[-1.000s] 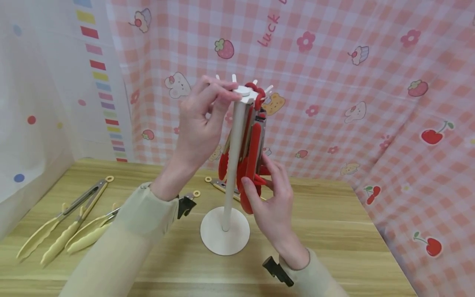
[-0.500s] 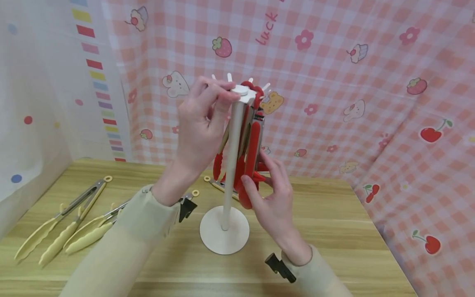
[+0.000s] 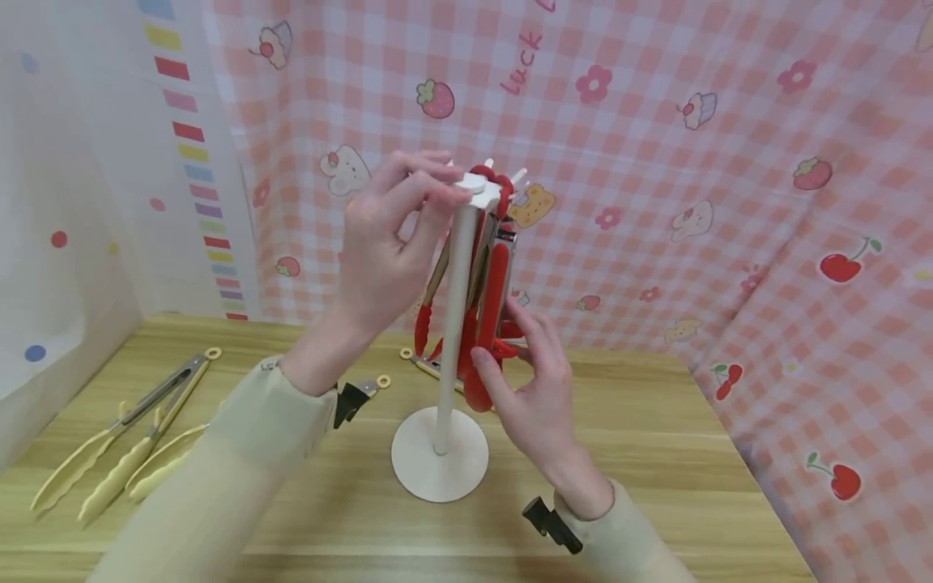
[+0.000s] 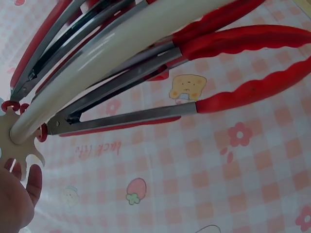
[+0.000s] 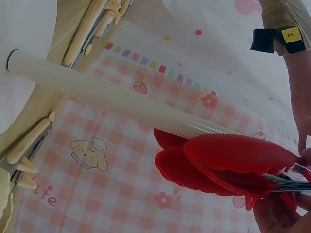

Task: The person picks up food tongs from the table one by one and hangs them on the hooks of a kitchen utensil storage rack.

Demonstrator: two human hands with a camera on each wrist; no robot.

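Note:
A white stand (image 3: 453, 324) with a round base rises in the middle of the table, its top (image 3: 479, 188) ringed with hooks. Several red-tipped metal tongs hang from it by red loops. My left hand (image 3: 382, 259) pinches the stand's top from the left with thumb and fingertips. On the right side, my right hand (image 3: 541, 405) grips the lower part of one pair of red tongs (image 3: 494, 300), thumb on the near side, fingers behind. In the left wrist view another pair of red tongs (image 4: 243, 99) hangs with its arms spread. The right wrist view shows the red heads (image 5: 233, 153) bunched beside the pole.
Yellow-tipped tongs (image 3: 120, 470) lie spread on the wooden table (image 3: 641, 486) at the left. A second yellow pair (image 3: 164, 474) is partly hidden under my left forearm. Another (image 3: 423, 361) lies behind the stand. Checked cloth (image 3: 619, 194) hangs close behind and at the right.
The tongs hanging left of the pole have swung slightly left. My left forearm has shifted a little left, its fingers now covering the left hooks. My right hand keeps its grip.

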